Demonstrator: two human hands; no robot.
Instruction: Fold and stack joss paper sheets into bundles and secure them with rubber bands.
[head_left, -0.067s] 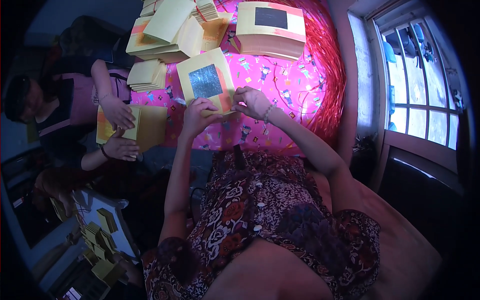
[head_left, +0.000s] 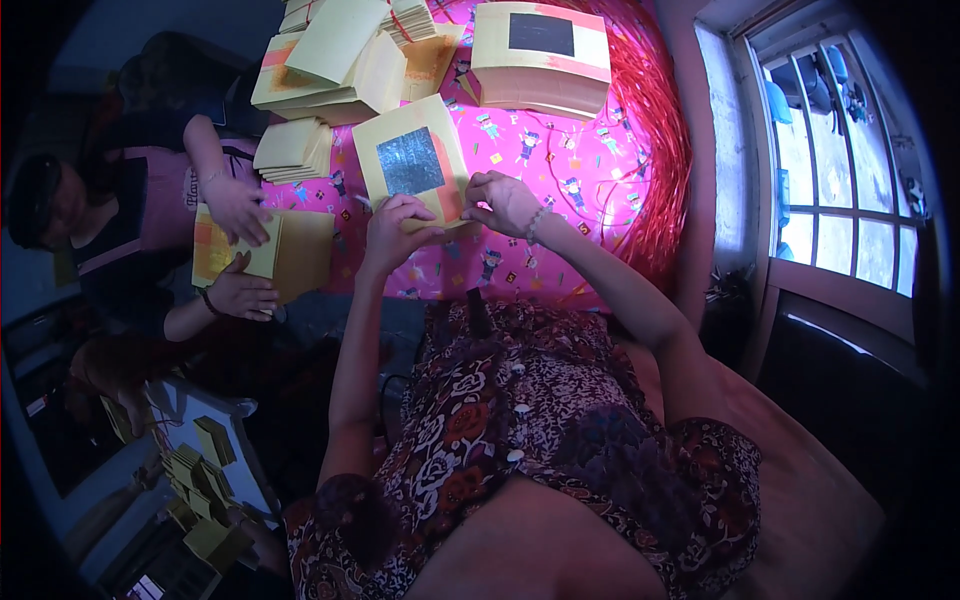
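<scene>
Before me on the pink table lies a yellow sheet or bundle of joss paper with a dark silvery foil square and an orange band, tilted slightly. My left hand grips its near edge, thumb towards the right. At its near right corner, my right hand has its fingers curled in a pinch; whatever lies between those fingertips is too small to tell. A beaded bracelet circles my right wrist.
A thick foil-topped paper stack stands beyond. Piled paper bundles sit far left. Red strings line the table's right side. At left, a co-worker's hands rest by another yellow stack. A barred window is at right.
The co-worker's upper hand has shifted slightly over the yellow stack. My own hands and the joss paper stay almost where they were.
</scene>
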